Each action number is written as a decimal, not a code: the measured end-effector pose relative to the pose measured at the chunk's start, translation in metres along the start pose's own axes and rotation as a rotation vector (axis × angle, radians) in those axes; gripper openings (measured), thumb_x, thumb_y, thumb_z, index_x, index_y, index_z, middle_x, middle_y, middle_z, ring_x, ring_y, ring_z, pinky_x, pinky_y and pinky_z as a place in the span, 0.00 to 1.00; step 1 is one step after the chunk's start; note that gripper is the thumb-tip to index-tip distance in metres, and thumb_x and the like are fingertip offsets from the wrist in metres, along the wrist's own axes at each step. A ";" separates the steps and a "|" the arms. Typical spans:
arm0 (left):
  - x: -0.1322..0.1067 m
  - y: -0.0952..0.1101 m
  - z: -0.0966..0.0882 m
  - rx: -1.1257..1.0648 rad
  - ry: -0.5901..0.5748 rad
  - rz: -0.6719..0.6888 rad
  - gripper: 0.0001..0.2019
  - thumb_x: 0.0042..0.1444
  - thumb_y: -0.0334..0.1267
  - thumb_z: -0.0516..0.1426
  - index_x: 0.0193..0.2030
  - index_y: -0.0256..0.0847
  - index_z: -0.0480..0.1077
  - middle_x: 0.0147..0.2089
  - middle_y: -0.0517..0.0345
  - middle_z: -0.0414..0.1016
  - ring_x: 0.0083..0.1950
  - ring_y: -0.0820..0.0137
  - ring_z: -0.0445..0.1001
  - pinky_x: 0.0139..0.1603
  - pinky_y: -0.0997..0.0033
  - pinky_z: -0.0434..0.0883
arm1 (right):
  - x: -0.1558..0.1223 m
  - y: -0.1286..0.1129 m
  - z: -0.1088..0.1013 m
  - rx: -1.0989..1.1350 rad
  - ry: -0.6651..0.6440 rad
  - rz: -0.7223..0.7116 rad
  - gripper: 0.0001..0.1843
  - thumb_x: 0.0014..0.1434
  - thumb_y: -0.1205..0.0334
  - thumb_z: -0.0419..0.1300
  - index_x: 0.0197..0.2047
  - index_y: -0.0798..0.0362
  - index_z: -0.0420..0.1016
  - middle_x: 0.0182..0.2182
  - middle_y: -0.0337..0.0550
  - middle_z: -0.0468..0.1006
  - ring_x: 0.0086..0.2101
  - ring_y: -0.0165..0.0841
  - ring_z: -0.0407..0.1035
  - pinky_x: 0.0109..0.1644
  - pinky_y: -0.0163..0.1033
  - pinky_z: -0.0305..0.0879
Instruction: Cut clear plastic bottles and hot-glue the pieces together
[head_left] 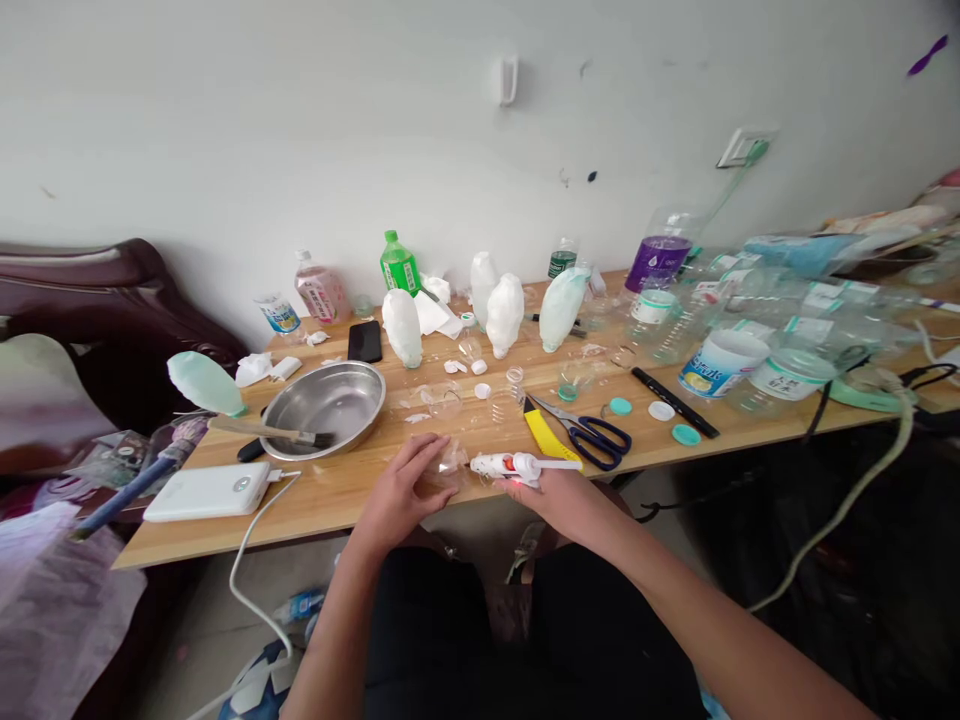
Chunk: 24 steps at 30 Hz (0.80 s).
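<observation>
My left hand (405,487) rests at the near edge of the wooden table (345,490), its fingers curled on a clear plastic piece (450,462). My right hand (551,490) grips a white pen-like tool (517,465) with a red mark, its tip pointing left at the clear piece. A yellow utility knife (547,435) and blue-handled scissors (589,432) lie just beyond my right hand.
A steel bowl (326,403) with a brush (262,432) across it sits at the left, near a white power bank (208,491) with cable. White-coated bottles (504,314), a green bottle (399,263), a phone (365,341), caps and several clear bottles (750,330) crowd the back and right.
</observation>
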<state>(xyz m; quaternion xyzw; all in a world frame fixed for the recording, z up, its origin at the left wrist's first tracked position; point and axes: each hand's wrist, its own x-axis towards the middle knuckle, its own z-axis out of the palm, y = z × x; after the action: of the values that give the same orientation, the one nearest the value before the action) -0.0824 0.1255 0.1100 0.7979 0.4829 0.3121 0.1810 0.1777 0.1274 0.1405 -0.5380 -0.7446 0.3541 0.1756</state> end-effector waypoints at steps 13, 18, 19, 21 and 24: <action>0.000 -0.003 0.002 -0.007 -0.016 0.000 0.29 0.54 0.37 0.64 0.62 0.50 0.62 0.60 0.51 0.71 0.61 0.60 0.70 0.63 0.56 0.66 | -0.013 -0.005 -0.005 -0.131 -0.030 0.035 0.23 0.61 0.42 0.56 0.49 0.48 0.77 0.46 0.49 0.81 0.46 0.48 0.75 0.46 0.44 0.67; 0.000 -0.002 0.001 -0.002 -0.007 0.044 0.28 0.55 0.37 0.64 0.62 0.50 0.62 0.61 0.49 0.70 0.63 0.59 0.68 0.63 0.55 0.65 | -0.008 -0.002 -0.006 -0.064 0.019 -0.049 0.20 0.63 0.46 0.55 0.49 0.49 0.76 0.48 0.47 0.80 0.48 0.43 0.74 0.48 0.41 0.66; 0.001 -0.002 0.001 -0.002 -0.011 0.048 0.28 0.55 0.37 0.64 0.62 0.50 0.62 0.61 0.49 0.70 0.63 0.59 0.68 0.63 0.55 0.65 | -0.006 -0.002 -0.006 -0.053 0.034 -0.058 0.19 0.64 0.46 0.54 0.49 0.49 0.76 0.47 0.46 0.81 0.47 0.42 0.74 0.49 0.41 0.65; 0.002 -0.001 0.001 -0.002 -0.018 0.048 0.28 0.54 0.37 0.65 0.61 0.49 0.62 0.60 0.49 0.70 0.63 0.59 0.68 0.63 0.56 0.66 | -0.002 -0.002 -0.007 -0.041 0.043 -0.056 0.19 0.64 0.46 0.54 0.49 0.49 0.76 0.46 0.46 0.81 0.46 0.42 0.74 0.48 0.40 0.66; 0.003 0.000 0.000 0.009 -0.026 0.040 0.28 0.54 0.37 0.64 0.61 0.49 0.62 0.61 0.49 0.69 0.63 0.59 0.67 0.63 0.57 0.65 | -0.005 -0.003 -0.007 -0.074 0.017 -0.042 0.20 0.63 0.45 0.55 0.49 0.48 0.77 0.47 0.46 0.81 0.46 0.43 0.75 0.46 0.40 0.67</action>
<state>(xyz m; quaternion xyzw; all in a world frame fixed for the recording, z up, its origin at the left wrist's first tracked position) -0.0809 0.1283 0.1112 0.8122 0.4659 0.3029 0.1773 0.1820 0.1245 0.1487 -0.5313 -0.7669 0.3177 0.1694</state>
